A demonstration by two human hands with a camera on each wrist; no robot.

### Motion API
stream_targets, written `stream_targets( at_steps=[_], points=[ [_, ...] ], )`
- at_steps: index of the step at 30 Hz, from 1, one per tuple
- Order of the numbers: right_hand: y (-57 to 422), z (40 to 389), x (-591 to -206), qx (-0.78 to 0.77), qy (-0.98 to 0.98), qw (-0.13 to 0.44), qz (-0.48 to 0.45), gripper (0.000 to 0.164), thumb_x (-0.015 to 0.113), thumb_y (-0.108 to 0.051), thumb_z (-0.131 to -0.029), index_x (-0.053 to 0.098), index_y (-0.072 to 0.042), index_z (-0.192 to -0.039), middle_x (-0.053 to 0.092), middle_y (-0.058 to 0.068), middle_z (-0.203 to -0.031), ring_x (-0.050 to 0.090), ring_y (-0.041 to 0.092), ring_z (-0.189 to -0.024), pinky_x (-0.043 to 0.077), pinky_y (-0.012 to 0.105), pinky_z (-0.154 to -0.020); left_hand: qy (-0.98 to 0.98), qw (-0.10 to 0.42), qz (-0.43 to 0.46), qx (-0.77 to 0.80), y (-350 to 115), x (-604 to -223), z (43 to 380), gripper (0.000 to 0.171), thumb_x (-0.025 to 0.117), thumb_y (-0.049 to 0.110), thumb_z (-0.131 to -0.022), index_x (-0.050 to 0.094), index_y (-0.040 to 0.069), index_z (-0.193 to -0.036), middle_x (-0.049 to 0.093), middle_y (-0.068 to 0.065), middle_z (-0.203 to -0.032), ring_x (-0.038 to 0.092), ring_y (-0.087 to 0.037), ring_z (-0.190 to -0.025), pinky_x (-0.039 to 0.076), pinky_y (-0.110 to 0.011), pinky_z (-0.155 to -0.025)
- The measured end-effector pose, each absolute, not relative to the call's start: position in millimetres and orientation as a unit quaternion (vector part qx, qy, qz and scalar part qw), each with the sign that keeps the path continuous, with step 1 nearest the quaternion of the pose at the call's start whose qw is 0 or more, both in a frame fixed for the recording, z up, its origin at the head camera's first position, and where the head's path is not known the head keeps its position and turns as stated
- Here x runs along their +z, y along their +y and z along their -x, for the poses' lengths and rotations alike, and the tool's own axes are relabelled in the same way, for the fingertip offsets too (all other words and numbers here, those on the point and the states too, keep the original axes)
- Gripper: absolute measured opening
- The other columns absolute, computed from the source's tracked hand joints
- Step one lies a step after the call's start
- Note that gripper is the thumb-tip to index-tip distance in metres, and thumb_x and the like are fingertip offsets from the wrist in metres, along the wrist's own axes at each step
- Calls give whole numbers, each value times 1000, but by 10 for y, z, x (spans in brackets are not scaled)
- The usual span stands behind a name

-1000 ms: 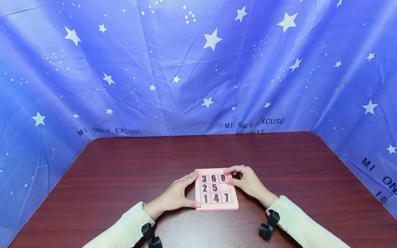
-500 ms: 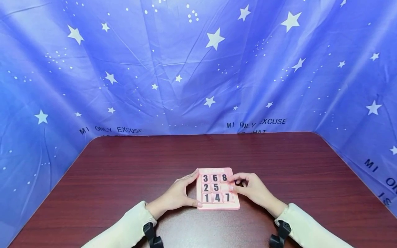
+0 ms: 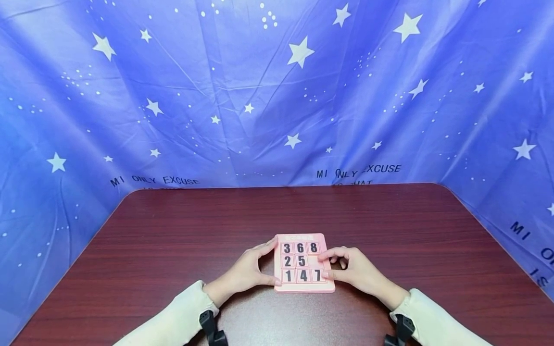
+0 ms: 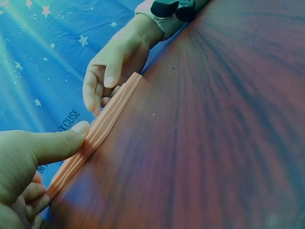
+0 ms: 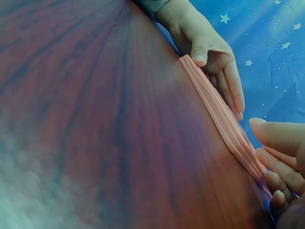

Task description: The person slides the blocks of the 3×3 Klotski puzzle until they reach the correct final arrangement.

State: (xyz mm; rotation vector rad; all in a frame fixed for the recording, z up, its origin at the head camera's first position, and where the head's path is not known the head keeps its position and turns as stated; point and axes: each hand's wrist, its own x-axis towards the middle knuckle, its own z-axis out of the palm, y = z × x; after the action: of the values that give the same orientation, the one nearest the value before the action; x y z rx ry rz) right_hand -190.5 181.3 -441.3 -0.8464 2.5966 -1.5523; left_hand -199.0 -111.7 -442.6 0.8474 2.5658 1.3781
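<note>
A pink number slide puzzle (image 3: pixel 298 288) lies flat on the table, its rows reading 3 6 8, 2 5 and 1 4 7. The vacant slot is at the right of the middle row. My left hand (image 3: pixel 242 274) grips the puzzle's left side, thumb at the near corner and fingers along the far one. At the right side, my right hand (image 3: pixel 361 271) has its index finger by the vacant slot and its thumb at the 7 tile (image 3: pixel 318 275). Both wrist views show the puzzle edge-on, as a ridged pink edge (image 4: pixel 102 126), hiding its face.
The dark red wooden table (image 3: pixel 195 226) spreads around the puzzle. A blue star-printed curtain (image 3: pixel 259 96) hangs behind it and along both sides. Black wrist cameras (image 3: pixel 212 329) sit by the pale sleeves (image 3: pixel 173 315).
My right hand has slid toward me along the puzzle's right side, from the 8 tile to the vacant slot and the 7. The left hand keeps its place; the tiles stand in the same order.
</note>
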Motion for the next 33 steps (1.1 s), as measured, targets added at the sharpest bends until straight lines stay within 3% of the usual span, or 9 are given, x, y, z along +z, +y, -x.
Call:
stream_targets(
  at_steps=[12,23,33],
  points=[
    [1859,1932,-4436,-475,830,20,292,29,79,-16,-75,70,-9,-101,57,1,-81,45,8,-64,40,20,-54,836,54,-269,476,-1113,-4455,2011,89,86,21,-66,40,-2,-140,41,-14,-144,36,-28,-134,27,-47,-110],
    [1861,1923,-4420,-445,841,25,307,33,81,-19,-70,69,-15,-101,58,-4,-86,48,11,-78,39,23,-63,835,54,-269,476,-1115,-4442,2006,88,85,20,-67,41,-3,-139,40,-16,-144,36,-28,-134,27,-46,-110],
    [1838,1924,-4429,-455,840,11,297,27,80,-18,-73,70,-14,-98,57,-2,-82,46,12,-73,39,23,-59,840,58,-271,466,-1116,-4440,2007,89,86,20,-66,40,-4,-139,40,-17,-144,36,-29,-133,26,-48,-110]
  ],
)
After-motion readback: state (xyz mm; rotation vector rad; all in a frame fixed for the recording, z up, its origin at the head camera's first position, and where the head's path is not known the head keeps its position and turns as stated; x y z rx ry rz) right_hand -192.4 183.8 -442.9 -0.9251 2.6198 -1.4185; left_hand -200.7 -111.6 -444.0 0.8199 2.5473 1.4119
